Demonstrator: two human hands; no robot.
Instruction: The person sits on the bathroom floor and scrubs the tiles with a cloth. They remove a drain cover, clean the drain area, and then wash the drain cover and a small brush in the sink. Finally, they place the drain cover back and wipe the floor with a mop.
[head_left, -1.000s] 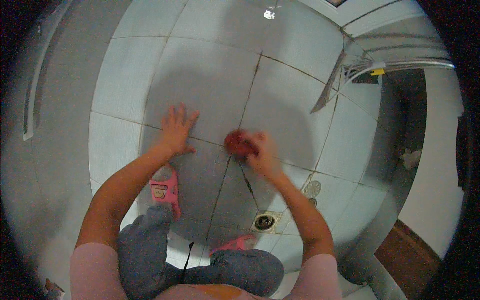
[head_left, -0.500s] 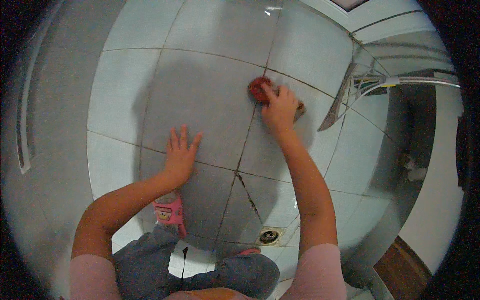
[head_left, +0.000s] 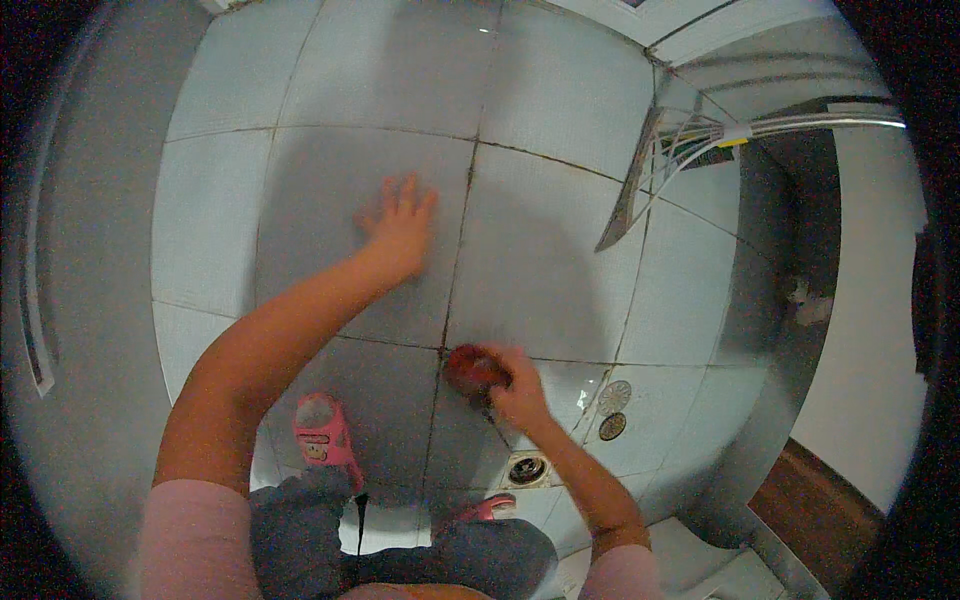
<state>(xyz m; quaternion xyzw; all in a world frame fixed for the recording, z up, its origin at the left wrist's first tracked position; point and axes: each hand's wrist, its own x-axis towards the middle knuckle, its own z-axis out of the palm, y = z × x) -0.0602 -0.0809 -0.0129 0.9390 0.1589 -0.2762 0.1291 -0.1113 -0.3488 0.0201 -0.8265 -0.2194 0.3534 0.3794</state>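
Note:
My right hand grips a red scrubbing brush against the tiled floor, right of the dark grout crossing and just beyond the floor drain. The brush's underside is hidden. My left hand rests with fingers spread on a large tile in the middle of the floor, left of the long grout line; nothing is in it.
A broom or squeegee with a pale handle lies at the right. Two round drain covers sit near the open drain. My feet wear pink slippers. A grey wall runs along the left.
My right hand has drawn the brush back toward me along the grout line. The left hand has moved farther forward. The drain covers, hidden behind my forearm before, now show.

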